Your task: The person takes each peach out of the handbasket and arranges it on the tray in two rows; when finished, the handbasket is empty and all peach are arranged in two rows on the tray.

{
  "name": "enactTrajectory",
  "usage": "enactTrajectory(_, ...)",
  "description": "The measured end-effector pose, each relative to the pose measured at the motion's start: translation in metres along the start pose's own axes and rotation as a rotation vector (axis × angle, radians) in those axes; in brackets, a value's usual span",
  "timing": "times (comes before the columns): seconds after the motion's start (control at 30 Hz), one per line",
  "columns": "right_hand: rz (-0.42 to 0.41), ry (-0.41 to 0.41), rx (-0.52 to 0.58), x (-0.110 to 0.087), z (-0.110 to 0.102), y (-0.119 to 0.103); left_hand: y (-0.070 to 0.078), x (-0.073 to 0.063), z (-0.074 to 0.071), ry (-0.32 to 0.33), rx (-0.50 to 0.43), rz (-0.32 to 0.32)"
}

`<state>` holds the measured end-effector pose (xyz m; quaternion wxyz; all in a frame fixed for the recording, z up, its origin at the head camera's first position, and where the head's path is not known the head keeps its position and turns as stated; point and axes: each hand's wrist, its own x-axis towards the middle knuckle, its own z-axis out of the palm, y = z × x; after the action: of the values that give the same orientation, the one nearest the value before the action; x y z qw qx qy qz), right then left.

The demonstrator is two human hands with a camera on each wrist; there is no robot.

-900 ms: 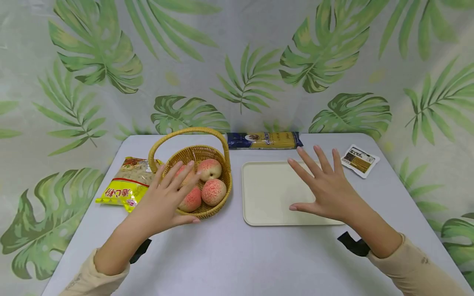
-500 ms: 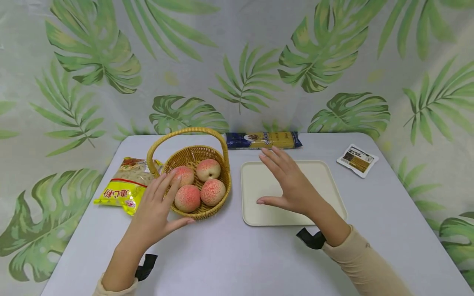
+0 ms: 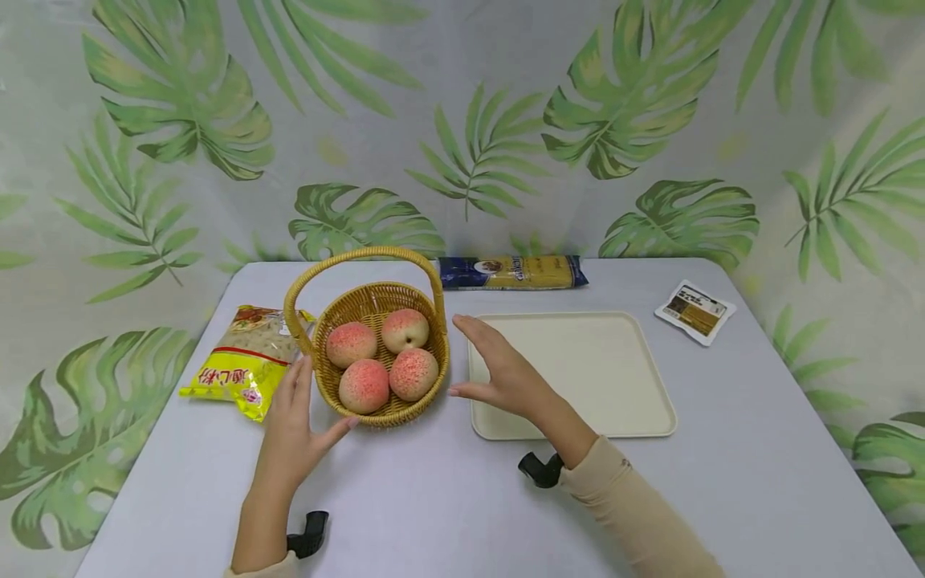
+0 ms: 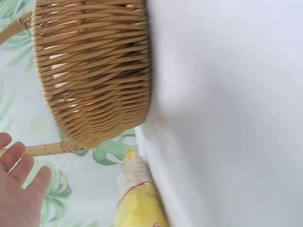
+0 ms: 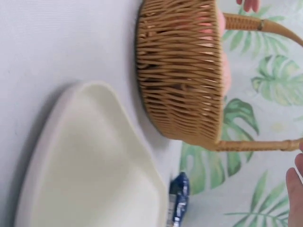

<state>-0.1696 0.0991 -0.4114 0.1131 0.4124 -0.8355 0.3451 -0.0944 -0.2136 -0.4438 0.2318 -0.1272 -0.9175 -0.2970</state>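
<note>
A wicker basket [image 3: 396,417] with an arched handle [image 3: 364,252] stands left of centre in the head view. Inside it lie several peaches [image 3: 364,386], pink over cream. My left hand [image 3: 292,433] is at the basket's left front, thumb stretched toward the rim and fingers straight. On the other side my right hand [image 3: 506,373] is just off the basket's right rim, fingers extended and thumb apart. Both hold nothing. In the left wrist view the woven wall [image 4: 94,71] shows close up, with the left fingers [image 4: 23,168] near the handle's base.
A cream tray [image 3: 654,373] lies right of the basket, partly under my right forearm. A yellow bag of pasta [image 3: 246,361] lies at the left. Behind are a blue-and-gold spaghetti packet [image 3: 513,273] and, far right, a small white pouch [image 3: 696,312].
My right hand has moved left from over the tray to the basket's right side. My left hand has drawn back from over the basket to its left front. The basket has stayed put.
</note>
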Motion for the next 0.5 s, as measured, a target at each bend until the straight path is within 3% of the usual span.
enactTrajectory(0.13,0.079,-0.023,0.037,0.003,0.015,0.003,-0.003,-0.004,0.008,-0.033,-0.046,-0.065)
enactTrajectory(0.33,0.129,-0.038,0.057,0.008,0.034,0.008,-0.005,-0.007,0.015,-0.099,-0.071,-0.184)
enactTrajectory(0.5,0.142,-0.032,0.105,0.014,0.047,0.01,-0.008,-0.009,0.02,-0.124,-0.08,-0.219)
